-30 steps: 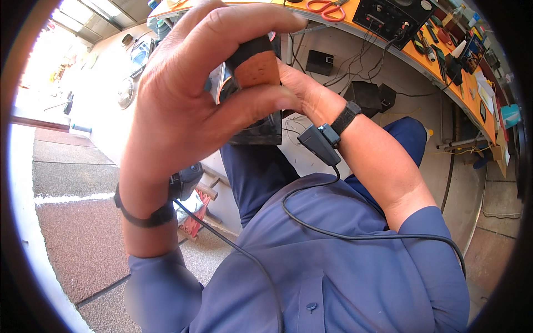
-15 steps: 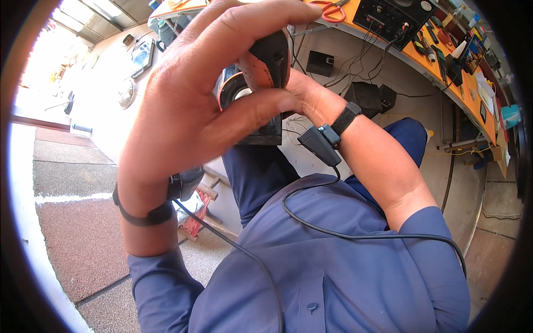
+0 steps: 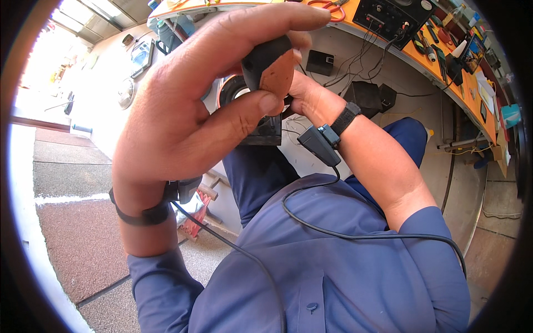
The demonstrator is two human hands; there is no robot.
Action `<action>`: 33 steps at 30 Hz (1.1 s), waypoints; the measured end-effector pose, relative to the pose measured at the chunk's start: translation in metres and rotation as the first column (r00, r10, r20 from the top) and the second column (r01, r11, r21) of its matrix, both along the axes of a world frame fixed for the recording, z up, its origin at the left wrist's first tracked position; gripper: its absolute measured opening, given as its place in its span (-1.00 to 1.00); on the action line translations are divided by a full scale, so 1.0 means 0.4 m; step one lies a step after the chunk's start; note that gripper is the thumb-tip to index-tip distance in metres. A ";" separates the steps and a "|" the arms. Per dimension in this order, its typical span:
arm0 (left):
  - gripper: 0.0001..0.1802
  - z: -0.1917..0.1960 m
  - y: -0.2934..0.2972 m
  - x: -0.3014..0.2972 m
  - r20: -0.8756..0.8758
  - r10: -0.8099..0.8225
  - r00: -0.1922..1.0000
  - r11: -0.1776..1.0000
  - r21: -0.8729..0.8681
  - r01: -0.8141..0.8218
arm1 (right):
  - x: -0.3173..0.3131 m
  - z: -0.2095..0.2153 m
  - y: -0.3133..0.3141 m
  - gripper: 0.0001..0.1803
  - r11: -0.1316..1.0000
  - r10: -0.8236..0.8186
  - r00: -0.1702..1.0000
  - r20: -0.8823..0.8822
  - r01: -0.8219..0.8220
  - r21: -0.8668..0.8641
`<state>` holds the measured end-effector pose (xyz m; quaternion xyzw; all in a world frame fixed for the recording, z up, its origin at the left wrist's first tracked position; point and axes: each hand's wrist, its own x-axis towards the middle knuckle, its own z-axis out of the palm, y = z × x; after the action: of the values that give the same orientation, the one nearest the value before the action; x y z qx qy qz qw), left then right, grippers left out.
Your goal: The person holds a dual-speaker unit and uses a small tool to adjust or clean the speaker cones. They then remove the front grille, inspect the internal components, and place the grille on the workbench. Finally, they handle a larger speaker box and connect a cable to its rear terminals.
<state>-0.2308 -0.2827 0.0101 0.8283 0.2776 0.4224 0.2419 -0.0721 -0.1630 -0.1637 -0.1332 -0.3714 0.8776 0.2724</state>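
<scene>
Thumb and fingers of my left hand [image 3: 172, 105] are closed around a rounded black and orange tool handle [image 3: 272, 69], its butt end toward me; the index finger stretches out above it. The handle's working end is hidden. Below and behind it is a black box-shaped device [image 3: 265, 133] with an orange-rimmed round opening [image 3: 229, 91], partly covered by the left hand. My right hand [image 3: 302, 91] is beside the device's right side. Its fingers are mostly hidden by the handle and left hand, so their grip does not show.
An orange-topped bench [image 3: 408, 53] curves along the far and right side, with red-handled scissors [image 3: 335, 10], a black panelled unit [image 3: 391, 22] and several tools. Cables and a dark block [image 3: 363, 97] lie beneath. Wrist-strapped devices [image 3: 321, 143] trail black cables over my shirt.
The handle has turned in my left hand: its orange patch now faces right, with black at left. The left wrist has shifted slightly left. My right forearm stays put.
</scene>
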 end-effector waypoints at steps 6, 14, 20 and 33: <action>-0.29 0.011 0.010 -0.006 -0.260 0.228 0.938 0.935 0.326 -0.137 | -0.039 -0.009 0.014 -0.65 0.951 0.020 0.989 -0.144 -0.063 -0.304; -0.30 0.027 0.018 0.020 -0.043 -0.059 0.997 0.998 0.009 0.059 | 0.001 0.006 0.006 -0.55 0.998 0.064 0.998 -0.021 -0.064 0.009; -0.38 0.025 0.014 -0.012 -0.285 0.168 0.944 0.965 0.242 -0.098 | -0.025 -0.012 0.014 -0.60 0.991 0.014 0.999 0.052 -0.007 -0.134; -0.30 0.031 0.026 -0.001 -0.292 0.172 0.941 0.948 0.307 -0.078 | -0.027 0.007 0.001 -0.45 0.996 -0.066 0.998 0.014 0.067 -0.062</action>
<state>-0.2311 -0.2725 0.0227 0.8920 0.2998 0.3356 0.0424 -0.0828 -0.1624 -0.1608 -0.1589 -0.3409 0.8783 0.2951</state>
